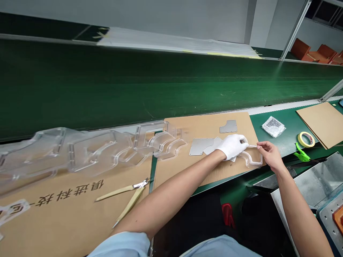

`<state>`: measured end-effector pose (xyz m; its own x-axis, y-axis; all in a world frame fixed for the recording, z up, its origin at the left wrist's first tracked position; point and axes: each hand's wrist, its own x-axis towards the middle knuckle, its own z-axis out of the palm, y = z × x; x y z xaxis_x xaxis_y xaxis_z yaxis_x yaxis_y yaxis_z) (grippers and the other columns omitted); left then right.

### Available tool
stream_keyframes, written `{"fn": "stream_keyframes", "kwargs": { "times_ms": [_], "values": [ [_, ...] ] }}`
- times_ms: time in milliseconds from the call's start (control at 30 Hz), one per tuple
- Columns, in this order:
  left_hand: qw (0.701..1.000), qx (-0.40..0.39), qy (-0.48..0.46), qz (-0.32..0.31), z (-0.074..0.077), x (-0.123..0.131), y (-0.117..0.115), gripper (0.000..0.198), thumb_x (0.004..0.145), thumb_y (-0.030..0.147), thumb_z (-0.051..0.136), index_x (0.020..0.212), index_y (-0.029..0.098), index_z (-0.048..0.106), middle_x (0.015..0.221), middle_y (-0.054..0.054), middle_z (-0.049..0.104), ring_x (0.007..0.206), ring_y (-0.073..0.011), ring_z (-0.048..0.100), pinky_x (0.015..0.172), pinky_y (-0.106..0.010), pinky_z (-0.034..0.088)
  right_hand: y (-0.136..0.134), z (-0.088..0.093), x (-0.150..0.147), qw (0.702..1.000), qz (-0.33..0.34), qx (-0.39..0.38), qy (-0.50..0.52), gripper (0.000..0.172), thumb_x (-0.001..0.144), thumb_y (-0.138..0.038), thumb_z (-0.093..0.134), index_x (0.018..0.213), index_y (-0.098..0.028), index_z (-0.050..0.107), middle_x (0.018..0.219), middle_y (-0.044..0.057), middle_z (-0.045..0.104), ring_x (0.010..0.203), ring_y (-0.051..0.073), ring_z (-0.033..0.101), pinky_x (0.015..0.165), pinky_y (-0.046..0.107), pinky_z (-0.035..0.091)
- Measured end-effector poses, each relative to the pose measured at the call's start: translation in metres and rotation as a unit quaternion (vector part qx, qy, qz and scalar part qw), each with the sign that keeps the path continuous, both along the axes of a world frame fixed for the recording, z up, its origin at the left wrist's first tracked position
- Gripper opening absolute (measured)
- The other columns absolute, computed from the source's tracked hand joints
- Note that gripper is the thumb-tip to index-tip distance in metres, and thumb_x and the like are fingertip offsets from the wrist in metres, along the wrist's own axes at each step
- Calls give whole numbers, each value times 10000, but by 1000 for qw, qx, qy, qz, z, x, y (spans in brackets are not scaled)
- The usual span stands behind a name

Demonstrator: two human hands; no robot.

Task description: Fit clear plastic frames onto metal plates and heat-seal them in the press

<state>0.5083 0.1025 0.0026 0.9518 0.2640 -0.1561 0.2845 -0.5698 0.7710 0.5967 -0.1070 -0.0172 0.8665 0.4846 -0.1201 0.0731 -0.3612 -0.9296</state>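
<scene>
White-gloved left hand, fingers curled, rests by a grey metal plate; bare right hand pinches a clear plastic frame.

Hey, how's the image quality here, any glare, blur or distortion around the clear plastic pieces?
Head view: the clear plastic frames catch bright glare along their edges, the green conveyor belt shows wide-angle stretching, and the white-gloved left hand looks sharp, without visible motion blur.
</scene>
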Motion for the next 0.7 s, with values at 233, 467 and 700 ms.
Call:
{"fn": "stream_keyframes", "kwargs": {
  "times_ms": [233,467,700],
  "values": [
    [1000,18,1,19,-3,-9,-1,329,905,424,664,1132,212,775,1143,-111,756,970,-287,723,884,-372,541,-5,5,-11,1000,-17,-7,-4,546,825,-601,793,1222,-233,715,1352,138,732,1233,321,686,972,466,599],
    [991,121,-34,-48,0,-22,-20,571,854,497,696,1354,220,712,1294,-161,699,1159,-384,677,985,-459,531,-35,10,-39,999,-33,3,37,629,772,-517,886,1301,-251,672,1357,135,695,1123,282,709,966,465,616],
    [992,116,-13,-48,-12,-14,-21,538,789,524,732,1272,288,741,1171,-97,737,1063,-345,715,885,-421,547,-34,0,-37,992,-57,32,107,676,701,-468,926,1284,-233,679,1207,91,729,929,213,735,835,377,618]
  ]
}}
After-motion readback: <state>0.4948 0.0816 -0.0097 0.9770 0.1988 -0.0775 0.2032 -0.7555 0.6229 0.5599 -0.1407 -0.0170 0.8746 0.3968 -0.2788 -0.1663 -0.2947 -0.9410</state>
